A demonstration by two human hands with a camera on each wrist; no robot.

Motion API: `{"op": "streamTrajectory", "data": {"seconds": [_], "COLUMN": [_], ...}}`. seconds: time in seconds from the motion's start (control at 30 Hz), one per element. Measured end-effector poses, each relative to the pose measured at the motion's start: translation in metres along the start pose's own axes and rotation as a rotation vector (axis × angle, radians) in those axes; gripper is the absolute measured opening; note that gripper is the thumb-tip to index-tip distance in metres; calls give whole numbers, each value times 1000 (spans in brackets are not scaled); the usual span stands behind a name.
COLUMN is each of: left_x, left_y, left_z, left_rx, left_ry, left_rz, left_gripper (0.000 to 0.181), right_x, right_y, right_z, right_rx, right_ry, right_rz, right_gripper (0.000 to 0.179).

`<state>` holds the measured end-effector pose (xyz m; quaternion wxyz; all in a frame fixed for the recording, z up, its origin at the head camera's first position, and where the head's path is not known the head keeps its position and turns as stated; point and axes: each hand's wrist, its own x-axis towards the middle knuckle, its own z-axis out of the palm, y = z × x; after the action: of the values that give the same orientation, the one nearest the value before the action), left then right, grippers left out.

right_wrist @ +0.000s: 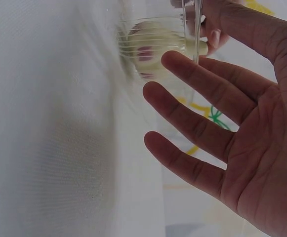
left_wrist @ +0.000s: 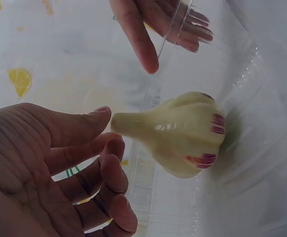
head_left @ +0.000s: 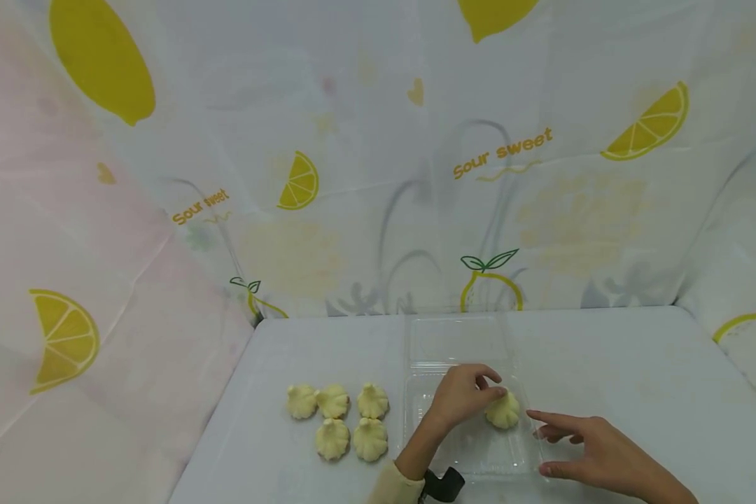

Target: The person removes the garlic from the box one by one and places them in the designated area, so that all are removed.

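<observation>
A cream garlic bulb with purple streaks low on its sides stands stem up in the clear plastic box, near its right side. My left hand reaches over the box, thumb and index fingertip pinching the very tip of the stem; its other fingers curl loosely. Outside the box's right wall, my right hand holds nothing, its fingers spread and extended toward the box. The right wrist view shows its palm and fingers beside the wall, the bulb seen through the plastic.
Several more garlic bulbs stand in two rows on the white table, left of the box. The box's clear lid lies folded back behind it. A lemon-print cloth hangs behind the table and along its sides.
</observation>
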<state>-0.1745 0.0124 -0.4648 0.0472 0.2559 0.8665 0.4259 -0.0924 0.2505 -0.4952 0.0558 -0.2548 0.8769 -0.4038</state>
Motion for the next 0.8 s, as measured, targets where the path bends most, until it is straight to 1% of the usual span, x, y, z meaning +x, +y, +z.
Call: {"op": "streamTrajectory", "data": {"seconds": [0.1, 0.27, 0.4, 0.5, 0.67, 0.8], "left_x": [-1, -1, -1, -1, -4, -8], "left_y": [2, 7, 9, 10, 12, 15], "left_z": [2, 2, 3, 5, 5, 3], "left_rx": [21, 61, 135, 187, 224, 243], "left_ry": [5, -7, -20, -17, -14, -9], "left_rz": [0, 2, 9, 16, 23, 31], "left_gripper": [15, 12, 10, 9, 8, 8], "right_x": [0, 0, 0, 0, 0, 0], "right_y": [0, 1, 1, 1, -1, 0], "right_z": [0, 0, 1, 0, 0, 0], "right_rx": [-1, 1, 2, -1, -4, -5], "right_ry": [3, -1, 3, 6, -6, -1], "right_rz": [-6, -8, -13, -13, 13, 5], "right_gripper": [65, 65, 65, 65, 66, 66]}}
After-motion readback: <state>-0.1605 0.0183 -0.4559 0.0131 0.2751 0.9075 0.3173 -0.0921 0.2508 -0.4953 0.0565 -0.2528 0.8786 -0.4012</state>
